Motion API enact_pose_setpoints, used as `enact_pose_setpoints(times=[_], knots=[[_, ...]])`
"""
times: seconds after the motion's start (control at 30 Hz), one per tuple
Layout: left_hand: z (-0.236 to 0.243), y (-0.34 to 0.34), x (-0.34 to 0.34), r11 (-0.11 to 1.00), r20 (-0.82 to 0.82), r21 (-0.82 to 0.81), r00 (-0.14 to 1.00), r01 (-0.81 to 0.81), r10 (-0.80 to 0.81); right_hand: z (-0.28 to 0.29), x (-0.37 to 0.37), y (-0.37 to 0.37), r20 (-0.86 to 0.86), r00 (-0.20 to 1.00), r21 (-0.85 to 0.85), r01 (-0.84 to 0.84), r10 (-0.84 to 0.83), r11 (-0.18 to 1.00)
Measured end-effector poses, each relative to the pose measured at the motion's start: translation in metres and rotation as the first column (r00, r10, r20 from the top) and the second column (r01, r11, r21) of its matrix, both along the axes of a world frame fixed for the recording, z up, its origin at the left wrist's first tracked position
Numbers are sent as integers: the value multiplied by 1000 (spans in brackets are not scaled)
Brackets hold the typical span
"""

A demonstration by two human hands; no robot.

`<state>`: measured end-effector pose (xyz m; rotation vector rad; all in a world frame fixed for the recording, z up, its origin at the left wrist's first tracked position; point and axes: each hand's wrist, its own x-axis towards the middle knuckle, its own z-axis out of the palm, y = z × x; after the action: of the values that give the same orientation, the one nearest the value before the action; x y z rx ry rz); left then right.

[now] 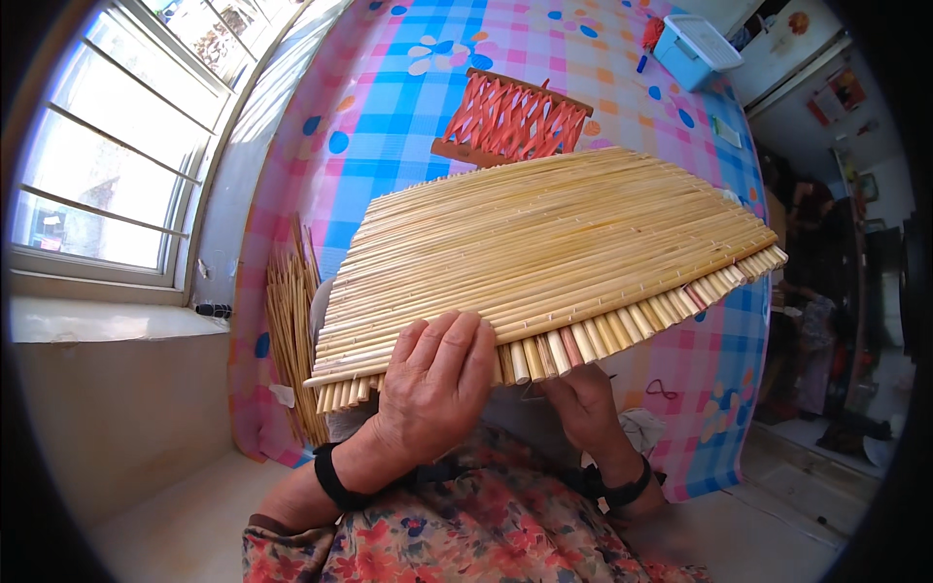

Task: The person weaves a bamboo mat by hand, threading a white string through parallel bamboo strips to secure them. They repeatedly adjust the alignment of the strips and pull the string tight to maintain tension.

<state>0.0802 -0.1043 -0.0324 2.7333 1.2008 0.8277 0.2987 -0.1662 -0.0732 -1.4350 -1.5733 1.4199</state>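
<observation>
A panel of straw-coloured stalks [544, 233], sewn side by side with small pale stitches, slopes in front of me. Under its top layer, a second layer of stalks [622, 330] runs crosswise, its cut ends showing along the near edge. My left hand [439, 379] is closed over that edge, fingers lying on the top stalks. Lower and to the right, my right hand [585, 400] has its fingers curled up under the rim. The panel hides its fingertips, so what they pinch cannot be made out.
Loose stalks [292, 311] lie heaped at the left. Beyond the panel sits a wooden frame with red crisscross strips [515, 119]. A blue lidded box [692, 53] stands far right on the checked sheet [389, 58]. A barred window [117, 146] is at left.
</observation>
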Motion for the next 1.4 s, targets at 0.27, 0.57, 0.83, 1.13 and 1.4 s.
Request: enact_pose_setpoints(times=[0.27, 0.57, 0.83, 1.13, 1.4], knots=[[2, 4, -4, 1000, 15, -8, 999, 29, -29, -7, -14, 7, 13, 991, 376, 119, -134, 919], [1, 1, -6, 1000, 16, -19, 1000, 0, 0, 10, -27, 19, 21, 982, 393, 166, -190, 905], [1, -2, -6, 998, 34, -56, 999, -13, 15, -5, -24, 11, -7, 985, 341, 166, -175, 925], [1, -4, -13, 998, -74, -10, 995, -63, 62, -12, -23, 6, -44, 974, 292, 226, -223, 929], [-9, -5, -14, 999, -54, 6, 997, -48, 49, 15, -19, 2, -11, 969, 0, 249, -249, 969]])
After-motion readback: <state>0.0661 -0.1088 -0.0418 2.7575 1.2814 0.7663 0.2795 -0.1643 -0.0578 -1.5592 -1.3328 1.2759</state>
